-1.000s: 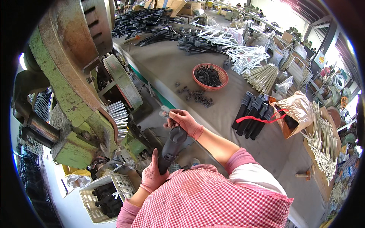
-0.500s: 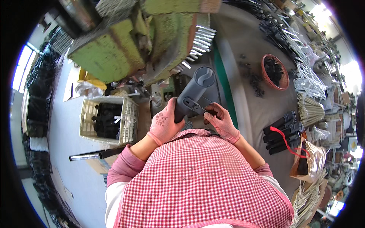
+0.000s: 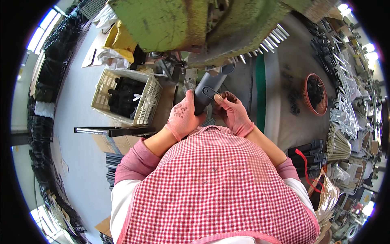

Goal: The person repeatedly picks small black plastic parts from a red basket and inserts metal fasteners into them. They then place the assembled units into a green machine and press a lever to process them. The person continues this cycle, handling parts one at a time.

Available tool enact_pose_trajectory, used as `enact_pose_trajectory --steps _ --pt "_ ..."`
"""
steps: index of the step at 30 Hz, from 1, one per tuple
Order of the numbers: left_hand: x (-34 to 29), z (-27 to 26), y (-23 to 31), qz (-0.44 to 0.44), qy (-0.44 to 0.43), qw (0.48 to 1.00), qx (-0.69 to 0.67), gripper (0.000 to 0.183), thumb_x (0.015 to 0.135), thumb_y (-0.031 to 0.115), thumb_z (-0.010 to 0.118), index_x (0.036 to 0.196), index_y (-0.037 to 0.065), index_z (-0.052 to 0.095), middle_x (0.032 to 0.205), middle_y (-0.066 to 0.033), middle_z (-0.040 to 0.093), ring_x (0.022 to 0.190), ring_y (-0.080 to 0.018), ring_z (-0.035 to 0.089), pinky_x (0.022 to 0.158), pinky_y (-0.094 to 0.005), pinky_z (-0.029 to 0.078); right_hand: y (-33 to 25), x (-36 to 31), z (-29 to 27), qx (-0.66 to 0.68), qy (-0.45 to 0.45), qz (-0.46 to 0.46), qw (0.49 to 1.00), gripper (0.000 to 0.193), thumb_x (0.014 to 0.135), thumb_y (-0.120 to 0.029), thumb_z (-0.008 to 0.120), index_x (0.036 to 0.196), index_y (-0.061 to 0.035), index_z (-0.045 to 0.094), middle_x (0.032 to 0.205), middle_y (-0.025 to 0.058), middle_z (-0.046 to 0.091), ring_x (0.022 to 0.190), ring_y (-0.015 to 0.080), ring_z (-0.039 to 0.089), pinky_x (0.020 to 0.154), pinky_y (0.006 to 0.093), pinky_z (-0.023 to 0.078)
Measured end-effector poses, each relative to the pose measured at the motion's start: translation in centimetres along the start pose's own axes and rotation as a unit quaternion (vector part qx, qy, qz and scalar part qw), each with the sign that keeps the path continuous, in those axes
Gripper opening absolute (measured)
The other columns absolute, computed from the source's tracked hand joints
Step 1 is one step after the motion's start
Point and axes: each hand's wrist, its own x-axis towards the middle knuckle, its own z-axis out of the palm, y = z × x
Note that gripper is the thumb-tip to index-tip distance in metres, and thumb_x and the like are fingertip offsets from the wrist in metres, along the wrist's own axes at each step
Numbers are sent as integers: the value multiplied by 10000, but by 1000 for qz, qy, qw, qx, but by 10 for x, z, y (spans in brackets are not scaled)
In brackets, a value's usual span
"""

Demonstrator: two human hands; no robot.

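Note:
In front of my apron is a dark grey tube (image 3: 208,84), tilted with its far end up and to the right. That far end lies partly behind the lower edge of the green machine (image 3: 170,26). My left hand (image 3: 185,116), in a pink glove, is closed round the tube's near part. A flat dark strip with a hole (image 3: 210,92) lies against the tube's side. My right hand (image 3: 233,112), also gloved, pinches the strip's near end between thumb and fingers; the fingertips of the glove are blackened.
At left, a cream plastic crate (image 3: 152,99) holds black parts. A black-ended metal bar (image 3: 109,131) sticks out below it. At right are a red basket (image 3: 308,97) of small dark parts, several black tubes (image 3: 310,156) and a bundle of rods (image 3: 339,144). Metal pins (image 3: 276,38) line the machine.
The view has shifted, with the machine now closer overhead. The tube's open far end has come partly behind the machine's edge. The strip now lies closer along the tube; both hands keep their hold.

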Motion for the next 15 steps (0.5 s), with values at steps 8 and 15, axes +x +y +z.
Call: enact_pose_trajectory --steps 8,15 --pt "12 -33 -13 -51 71 992 90 624 746 199 753 1192 -27 380 987 -268 629 881 -437 651 719 -470 528 23 89 15 56 -215 -76 972 140 905 -39 702 1018 -61 622 991 12 643 934 129 636 893 329 522" --pt "24 -45 -13 -73 53 982 169 636 758 260 757 1171 -40 376 968 -273 636 848 -430 666 703 -470 540 35 101 29 32 -186 -98 977 136 925 -66 691 1019 -82 594 989 2 625 936 133 612 866 328 497"
